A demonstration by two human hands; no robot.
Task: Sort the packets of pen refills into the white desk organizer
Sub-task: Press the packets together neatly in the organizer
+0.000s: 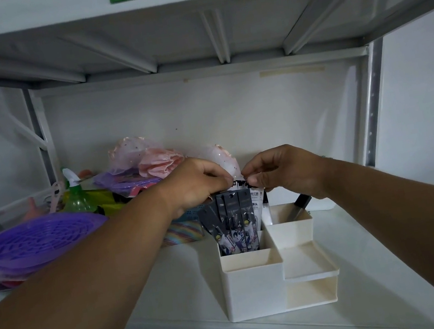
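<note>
single head view, close, facing forward and slightly down into white shelf [177, 309].

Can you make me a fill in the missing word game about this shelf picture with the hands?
1. The dark refill packets stand in the ____ desk organizer.
2. The left hand and right hand both pinch the top of a ____ packet.
3. The strainer basket on the left is ____.
4. The green spray bottle stands ____ the basket.

Missing words: white; white; purple; behind
</note>
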